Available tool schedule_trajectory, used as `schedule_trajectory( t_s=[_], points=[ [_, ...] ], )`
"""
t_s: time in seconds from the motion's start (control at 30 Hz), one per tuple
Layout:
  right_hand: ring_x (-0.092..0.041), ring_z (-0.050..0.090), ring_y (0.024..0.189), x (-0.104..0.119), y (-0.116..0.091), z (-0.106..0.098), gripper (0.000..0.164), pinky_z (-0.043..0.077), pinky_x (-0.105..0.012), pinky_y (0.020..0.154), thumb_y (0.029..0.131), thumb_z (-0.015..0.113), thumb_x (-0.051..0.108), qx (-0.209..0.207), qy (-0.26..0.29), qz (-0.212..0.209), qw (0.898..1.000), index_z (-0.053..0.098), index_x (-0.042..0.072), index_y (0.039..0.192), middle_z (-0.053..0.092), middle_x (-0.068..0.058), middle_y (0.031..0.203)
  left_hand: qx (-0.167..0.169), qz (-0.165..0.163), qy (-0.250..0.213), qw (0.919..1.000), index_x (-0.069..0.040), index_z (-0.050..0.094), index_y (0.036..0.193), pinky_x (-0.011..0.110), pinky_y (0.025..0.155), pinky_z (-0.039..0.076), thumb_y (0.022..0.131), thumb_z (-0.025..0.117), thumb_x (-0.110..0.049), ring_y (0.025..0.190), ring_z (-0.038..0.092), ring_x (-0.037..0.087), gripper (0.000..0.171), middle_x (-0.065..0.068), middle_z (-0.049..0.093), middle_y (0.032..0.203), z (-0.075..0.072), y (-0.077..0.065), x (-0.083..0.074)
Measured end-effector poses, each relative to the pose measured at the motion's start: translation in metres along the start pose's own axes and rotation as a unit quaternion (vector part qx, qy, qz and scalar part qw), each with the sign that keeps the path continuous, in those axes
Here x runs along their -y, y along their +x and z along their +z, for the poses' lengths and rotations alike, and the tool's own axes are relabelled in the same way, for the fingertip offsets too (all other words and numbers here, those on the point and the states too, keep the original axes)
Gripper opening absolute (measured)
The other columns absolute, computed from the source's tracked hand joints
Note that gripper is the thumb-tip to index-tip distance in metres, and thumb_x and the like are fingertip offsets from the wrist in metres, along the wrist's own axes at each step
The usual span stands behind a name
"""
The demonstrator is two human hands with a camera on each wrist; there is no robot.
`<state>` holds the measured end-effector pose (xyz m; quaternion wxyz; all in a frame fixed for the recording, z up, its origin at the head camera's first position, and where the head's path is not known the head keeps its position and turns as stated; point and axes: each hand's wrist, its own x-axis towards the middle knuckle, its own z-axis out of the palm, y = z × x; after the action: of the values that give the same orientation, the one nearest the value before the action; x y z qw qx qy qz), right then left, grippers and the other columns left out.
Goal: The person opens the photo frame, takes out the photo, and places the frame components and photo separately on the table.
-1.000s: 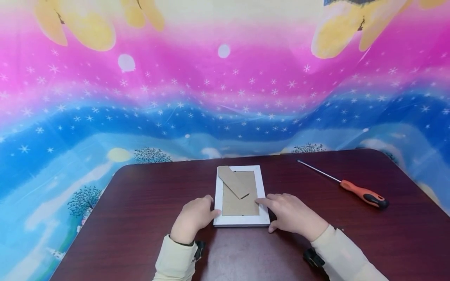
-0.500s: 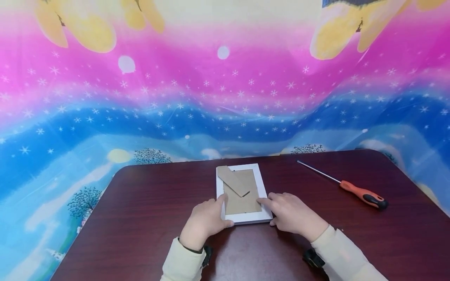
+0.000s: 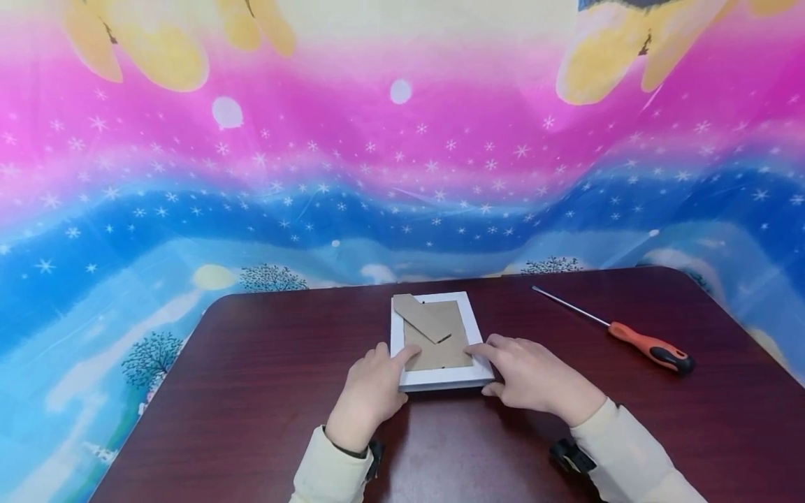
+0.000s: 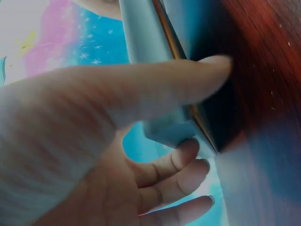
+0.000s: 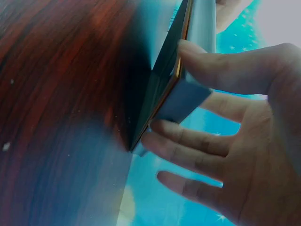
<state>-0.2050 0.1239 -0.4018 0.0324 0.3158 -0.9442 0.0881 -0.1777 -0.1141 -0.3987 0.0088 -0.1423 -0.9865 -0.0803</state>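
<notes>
A white picture frame lies back side up on the table, its near edge tipped clear of the wood in both wrist views. Set in it is a brown backing board, with a brown easel stand slanting across its upper part. My left hand grips the near left corner, index finger over the top, thumb at the near edge. At the near right side my right hand holds the frame likewise, thumb against the lower edge. The frame's front is mostly hidden in shadow.
A screwdriver with an orange and black handle lies to the right on the dark red-brown table, blade pointing to the far edge. A colourful cloth with snowflakes hangs right behind the table.
My left hand has moved right and forward from the frame's left side, its index finger now over the frame. The frame's near edge has risen, and the right hand has lifted slightly with it.
</notes>
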Motion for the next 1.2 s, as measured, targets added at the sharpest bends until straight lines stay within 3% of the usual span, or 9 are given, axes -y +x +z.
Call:
schedule_trajectory(
  t_s=[0.13, 0.33, 0.63, 0.87, 1.0, 1.2],
  points=[
    [-0.010, 0.048, 0.062, -0.001, 0.001, 0.000, 0.062, 0.048, -0.031, 0.056, 0.062, 0.083, 0.026, -0.036, -0.013, -0.019, 0.999, 0.061, 0.014, 0.119, 0.059, 0.001, 0.084, -0.021, 0.008, 0.008, 0.9997, -0.023, 0.055, 0.129, 0.036, 0.059, 0.049, 0.072, 0.072, -0.012, 0.074, 0.052, 0.023, 0.060, 0.014, 0.058, 0.093, -0.002, -0.001, -0.001],
    [-0.007, 0.047, 0.059, -0.004, 0.002, -0.005, 0.052, 0.048, -0.027, 0.053, 0.068, 0.074, 0.006, -0.081, -0.023, -0.029, 0.996, 0.061, 0.015, 0.118, 0.057, 0.001, 0.082, -0.070, 0.025, 0.040, 0.9965, -0.022, 0.058, 0.125, 0.035, 0.061, 0.049, 0.075, 0.069, -0.017, 0.075, 0.053, 0.023, 0.052, 0.011, 0.059, 0.090, -0.009, -0.002, 0.001],
    [-0.008, 0.049, 0.070, -0.004, 0.000, -0.017, 0.048, 0.049, -0.030, 0.062, 0.072, 0.075, 0.018, -0.091, -0.013, -0.020, 0.996, 0.064, 0.023, 0.119, 0.056, 0.005, 0.093, -0.111, 0.024, 0.041, 0.9927, -0.028, 0.062, 0.121, 0.033, 0.062, 0.045, 0.078, 0.072, -0.032, 0.076, 0.051, 0.019, 0.044, 0.004, 0.057, 0.087, -0.022, -0.008, 0.002],
    [-0.016, 0.051, 0.099, -0.006, -0.003, -0.027, 0.046, 0.048, -0.043, 0.088, 0.074, 0.075, 0.023, -0.109, -0.002, -0.039, 0.993, 0.063, 0.024, 0.119, 0.057, 0.003, 0.116, -0.144, 0.027, 0.034, 0.9887, -0.027, 0.064, 0.118, 0.036, 0.068, 0.048, 0.079, 0.071, -0.031, 0.089, 0.053, 0.021, 0.040, 0.004, 0.057, 0.107, -0.033, -0.009, -0.001],
    [-0.014, 0.052, 0.109, -0.007, -0.003, -0.031, 0.042, 0.046, -0.045, 0.093, 0.077, 0.073, 0.024, -0.119, 0.015, -0.060, 0.991, 0.062, 0.023, 0.118, 0.063, 0.007, 0.114, -0.163, 0.035, 0.033, 0.9855, -0.023, 0.065, 0.115, 0.039, 0.076, 0.052, 0.079, 0.072, -0.029, 0.098, 0.057, 0.020, 0.037, 0.001, 0.062, 0.114, -0.039, -0.010, 0.000],
    [-0.009, 0.053, 0.105, -0.005, -0.005, -0.035, 0.039, 0.048, -0.042, 0.092, 0.080, 0.070, 0.026, -0.123, 0.045, -0.058, 0.990, 0.060, 0.024, 0.118, 0.064, 0.010, 0.110, -0.184, 0.048, 0.027, 0.9814, -0.020, 0.064, 0.112, 0.038, 0.076, 0.053, 0.080, 0.071, -0.028, 0.097, 0.059, 0.017, 0.033, -0.002, 0.066, 0.107, -0.045, -0.010, 0.001]
  ],
)
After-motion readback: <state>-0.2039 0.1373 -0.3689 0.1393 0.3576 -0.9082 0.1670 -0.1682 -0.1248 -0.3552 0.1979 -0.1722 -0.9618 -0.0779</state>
